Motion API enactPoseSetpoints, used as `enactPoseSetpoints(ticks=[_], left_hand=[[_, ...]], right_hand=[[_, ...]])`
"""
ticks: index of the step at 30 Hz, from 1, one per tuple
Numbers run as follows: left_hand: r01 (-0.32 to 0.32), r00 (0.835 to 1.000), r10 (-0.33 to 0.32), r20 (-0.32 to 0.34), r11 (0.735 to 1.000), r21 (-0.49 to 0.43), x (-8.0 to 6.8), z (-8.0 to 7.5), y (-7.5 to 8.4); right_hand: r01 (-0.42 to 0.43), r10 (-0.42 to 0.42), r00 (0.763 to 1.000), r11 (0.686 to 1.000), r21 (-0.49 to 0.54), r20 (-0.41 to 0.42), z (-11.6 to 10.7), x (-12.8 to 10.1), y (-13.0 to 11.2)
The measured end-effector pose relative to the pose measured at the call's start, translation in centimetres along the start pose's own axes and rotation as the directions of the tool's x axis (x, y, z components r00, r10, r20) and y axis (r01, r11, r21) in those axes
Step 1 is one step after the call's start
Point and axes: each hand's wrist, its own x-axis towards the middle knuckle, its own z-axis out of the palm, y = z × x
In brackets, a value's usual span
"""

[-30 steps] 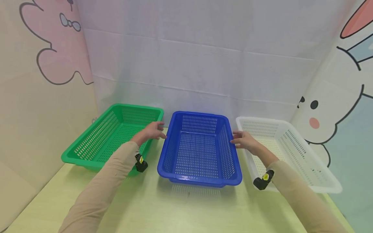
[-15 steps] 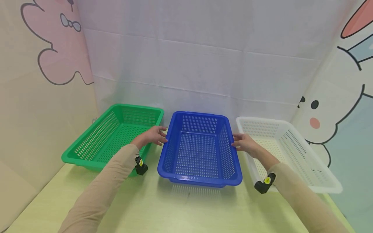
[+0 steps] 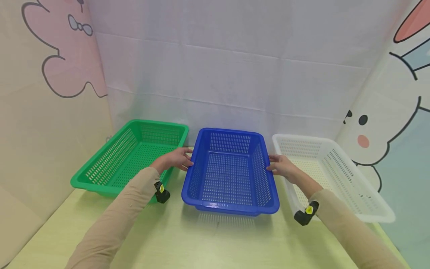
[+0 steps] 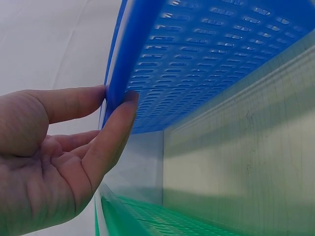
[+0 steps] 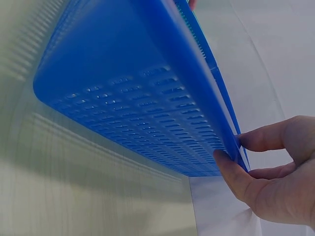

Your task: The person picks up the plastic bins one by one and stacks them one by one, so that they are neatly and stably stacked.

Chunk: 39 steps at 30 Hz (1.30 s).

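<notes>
A blue perforated basket (image 3: 230,175) is found standing on the pale yellow-green table (image 3: 208,243), in the middle of a row of three, with its long sides running away from the person. Its left long rim is pinched by the left hand (image 3: 174,158): in the left wrist view the thumb is seen laid under the rim and the fingers (image 4: 74,101) over its top edge, so that the rim is clamped between them. Its right long rim is pinched in the same manner by the right hand (image 3: 282,165); in the right wrist view the thumb is pressed against the underside of the rim and the fingers (image 5: 275,135) are curled over the top. Both holds are placed near the middle of the basket's length. Whether the basket's base is in contact with the table or raised off it cannot be told. A green basket (image 3: 131,157) is noted just beside the blue one on the left, angled outward, and a white basket (image 3: 336,172) just beside it on the right, likewise angled. Both arms are covered by beige sleeves (image 3: 114,220), and a small black device with a yellow spot (image 3: 161,190) is seen at each wrist. A white sheet hangs behind the row, and cartoon panels stand at either side.
</notes>
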Motion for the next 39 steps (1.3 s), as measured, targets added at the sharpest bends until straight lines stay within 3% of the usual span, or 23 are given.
enactPoseSetpoints(ticks=[8, 17, 27, 39], left_hand=[[0.017, 1.000, -0.016, 0.019, 1.000, -0.013, -0.2, 0.1, 0.0], [0.066, 0.998, -0.066, -0.005, 0.997, 0.028, 0.2, 0.1, 0.3], [0.012, 1.000, -0.012, -0.008, 1.000, 0.015, -0.5, -0.7, 0.9], [-0.020, 0.999, 0.022, -0.043, 0.999, 0.047, -1.7, -3.2, 2.2]], right_hand=[[-0.006, 0.006, 1.000, 1.000, 0.009, 0.001, 0.1, -0.1, 0.0], [-0.040, 0.040, 0.999, 0.999, 0.032, -0.024, 0.5, 0.0, -0.3], [-0.024, 0.026, 0.999, 0.998, 0.062, -0.030, 0.2, 0.0, -1.2], [0.025, -0.018, 0.999, 0.992, 0.122, -0.051, 0.2, -0.1, -3.8]])
